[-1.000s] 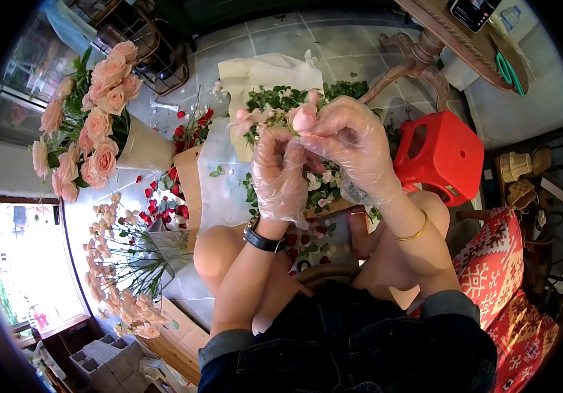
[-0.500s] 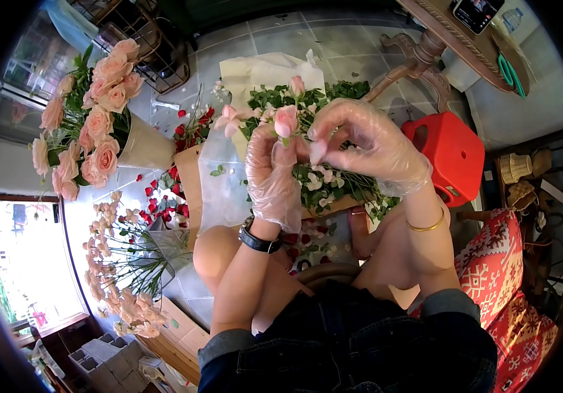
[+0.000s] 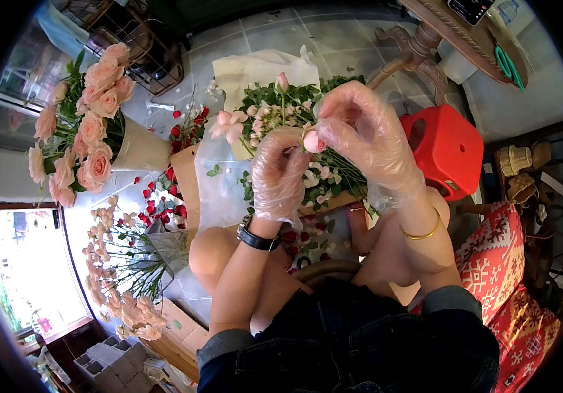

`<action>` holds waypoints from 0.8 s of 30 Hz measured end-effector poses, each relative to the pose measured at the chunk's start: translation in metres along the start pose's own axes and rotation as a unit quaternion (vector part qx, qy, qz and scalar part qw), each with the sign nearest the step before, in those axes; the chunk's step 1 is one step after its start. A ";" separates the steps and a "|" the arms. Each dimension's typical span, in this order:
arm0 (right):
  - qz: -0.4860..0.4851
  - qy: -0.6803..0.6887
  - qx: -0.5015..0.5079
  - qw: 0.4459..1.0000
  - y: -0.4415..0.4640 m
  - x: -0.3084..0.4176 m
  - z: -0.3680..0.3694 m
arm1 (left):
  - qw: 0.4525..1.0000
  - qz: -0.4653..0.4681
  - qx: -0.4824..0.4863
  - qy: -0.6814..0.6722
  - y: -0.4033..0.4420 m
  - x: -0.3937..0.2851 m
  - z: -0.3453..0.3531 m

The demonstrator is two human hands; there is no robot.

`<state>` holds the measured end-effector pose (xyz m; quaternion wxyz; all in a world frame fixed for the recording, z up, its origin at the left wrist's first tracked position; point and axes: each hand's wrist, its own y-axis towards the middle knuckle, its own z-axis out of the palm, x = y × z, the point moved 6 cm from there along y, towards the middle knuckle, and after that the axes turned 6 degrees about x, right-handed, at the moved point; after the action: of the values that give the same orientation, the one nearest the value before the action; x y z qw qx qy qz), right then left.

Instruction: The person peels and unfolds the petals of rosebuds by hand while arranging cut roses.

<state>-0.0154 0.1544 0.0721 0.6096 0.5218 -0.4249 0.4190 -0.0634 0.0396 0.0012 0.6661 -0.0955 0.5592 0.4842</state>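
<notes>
Both my hands wear clear plastic gloves. My left hand (image 3: 279, 175) is closed around the base of a pink rose (image 3: 313, 141), whose bloom tilts to the right. At the bloom's edge, the thumb and fingertips of my right hand (image 3: 368, 134) are pinched together; the bit of petal between them is small and hard to make out. Behind my hands lie green leafy stems with small pale blossoms (image 3: 278, 118). Another pink rose (image 3: 281, 82) stands up among them, and an open pink bloom (image 3: 229, 126) is left of my left hand.
A white bucket of pink roses (image 3: 141, 145) stands at the left, above a clear container of paler roses (image 3: 163, 252). Red petals (image 3: 162, 203) and paper (image 3: 219, 190) lie on the floor. A red stool (image 3: 453, 152) and a wooden table (image 3: 452, 33) are at the right.
My right hand has come back to the rose after being apart from it with a loose petal. The rose, upright before, has tipped to the right in my left hand.
</notes>
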 end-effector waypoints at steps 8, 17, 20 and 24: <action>-0.033 -0.281 -0.063 0.957 -0.001 0.017 -0.009 | 0.998 -0.005 0.026 0.061 0.001 0.004 0.000; 0.092 -0.176 -0.065 0.978 -0.011 0.007 -0.023 | 0.991 -0.121 0.056 -0.013 -0.005 -0.005 0.008; 0.026 -0.224 -0.042 0.973 -0.011 0.023 -0.031 | 0.991 -0.117 0.058 -0.031 -0.006 -0.009 0.007; -0.016 -0.271 0.036 0.962 -0.013 0.042 -0.011 | 0.989 -0.111 0.027 -0.092 -0.008 -0.007 0.003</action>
<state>0.0103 0.1672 0.1076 0.4590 0.6444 -0.5500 0.2674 -0.0546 0.0341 0.0055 0.7668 -0.0935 0.4943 0.3987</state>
